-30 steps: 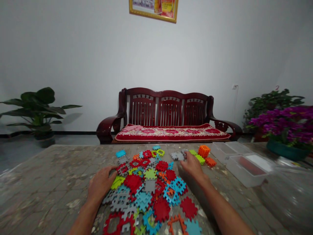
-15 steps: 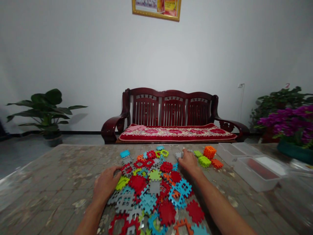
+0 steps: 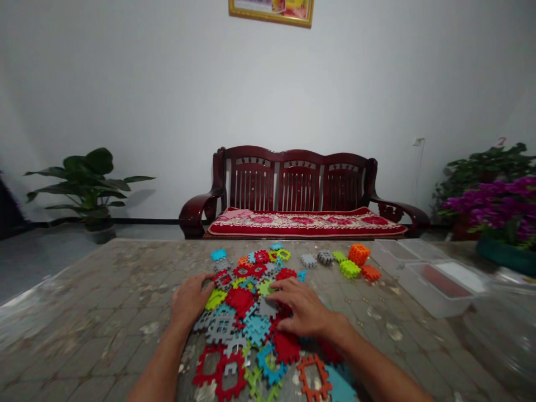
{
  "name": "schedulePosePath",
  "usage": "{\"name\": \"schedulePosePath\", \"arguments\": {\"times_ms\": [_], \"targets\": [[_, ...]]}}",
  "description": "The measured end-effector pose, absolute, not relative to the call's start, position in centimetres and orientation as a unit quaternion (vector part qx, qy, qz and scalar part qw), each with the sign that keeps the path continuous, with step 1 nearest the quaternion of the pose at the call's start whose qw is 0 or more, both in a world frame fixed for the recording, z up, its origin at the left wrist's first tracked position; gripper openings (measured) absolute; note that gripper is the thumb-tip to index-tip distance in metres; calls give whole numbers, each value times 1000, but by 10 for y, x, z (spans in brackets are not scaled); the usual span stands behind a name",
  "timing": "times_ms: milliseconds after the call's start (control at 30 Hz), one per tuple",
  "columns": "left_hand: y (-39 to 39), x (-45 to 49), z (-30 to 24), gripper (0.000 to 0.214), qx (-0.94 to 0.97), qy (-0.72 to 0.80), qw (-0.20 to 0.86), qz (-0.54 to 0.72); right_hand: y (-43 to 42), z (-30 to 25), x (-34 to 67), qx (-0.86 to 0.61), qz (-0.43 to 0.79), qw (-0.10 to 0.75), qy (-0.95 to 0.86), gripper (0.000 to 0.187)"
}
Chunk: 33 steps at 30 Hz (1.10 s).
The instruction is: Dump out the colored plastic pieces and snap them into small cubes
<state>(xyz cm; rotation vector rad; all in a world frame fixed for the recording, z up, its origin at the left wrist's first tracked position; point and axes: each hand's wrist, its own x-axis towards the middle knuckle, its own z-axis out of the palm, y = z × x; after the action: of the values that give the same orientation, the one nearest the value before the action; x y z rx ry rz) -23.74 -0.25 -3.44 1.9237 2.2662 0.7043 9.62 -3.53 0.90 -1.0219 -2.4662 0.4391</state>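
A pile of flat interlocking plastic pieces (image 3: 251, 312) in red, blue, grey, green and orange lies on the table (image 3: 104, 301) before me. My left hand (image 3: 189, 300) rests palm down on the pile's left edge, fingers curled over a green and a grey piece. Over the middle of the pile my right hand (image 3: 302, 310) lies with its fingers bent onto a grey piece (image 3: 267, 307). Beyond the pile sit two grey pieces (image 3: 317, 258), green pieces (image 3: 348, 268) and an orange cube (image 3: 359, 254) built from pieces.
Clear plastic boxes (image 3: 435, 285) stand at the right of the table, with purple flowers (image 3: 494, 209) behind them. A dark wooden bench (image 3: 299, 195) with a red cushion stands against the wall. A green plant (image 3: 90, 184) is at the left.
My right hand has come back from the far grey pieces to the middle of the pile. The left hand has stayed on the pile's left edge.
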Motion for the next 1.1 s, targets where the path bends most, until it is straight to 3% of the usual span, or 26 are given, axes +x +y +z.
{"name": "schedulePosePath", "arguments": {"times_ms": [67, 200, 267, 500, 667, 767, 933, 1100], "targets": [[-3, -237, -34, 40, 626, 744, 47, 228, -41, 8, 93, -363, 134, 198, -901, 55], [-4, -237, -33, 39, 626, 743, 39, 235, -42, 4, 90, -354, 112, 210, -904, 26], [-4, -237, -33, 38, 628, 741, 37, 235, -41, 1, 88, -352, 97, 219, -905, 22], [-3, -237, -34, 38, 630, 739, 44, 235, -36, -3, 84, -332, 69, 218, -915, 41], [-2, -238, -35, 39, 628, 741, 40, 235, -33, -10, 77, -332, 45, 248, -909, 23], [0, -239, -36, 40, 627, 744, 42, 227, -32, -13, 76, -346, 68, 310, -883, 21], [1, -241, -37, 40, 629, 745, 43, 219, -14, -13, 112, -499, 149, 439, -732, 33], [2, -242, -40, 40, 633, 740, 35, 225, 11, -21, 184, -649, 149, 411, -623, 43]]}}
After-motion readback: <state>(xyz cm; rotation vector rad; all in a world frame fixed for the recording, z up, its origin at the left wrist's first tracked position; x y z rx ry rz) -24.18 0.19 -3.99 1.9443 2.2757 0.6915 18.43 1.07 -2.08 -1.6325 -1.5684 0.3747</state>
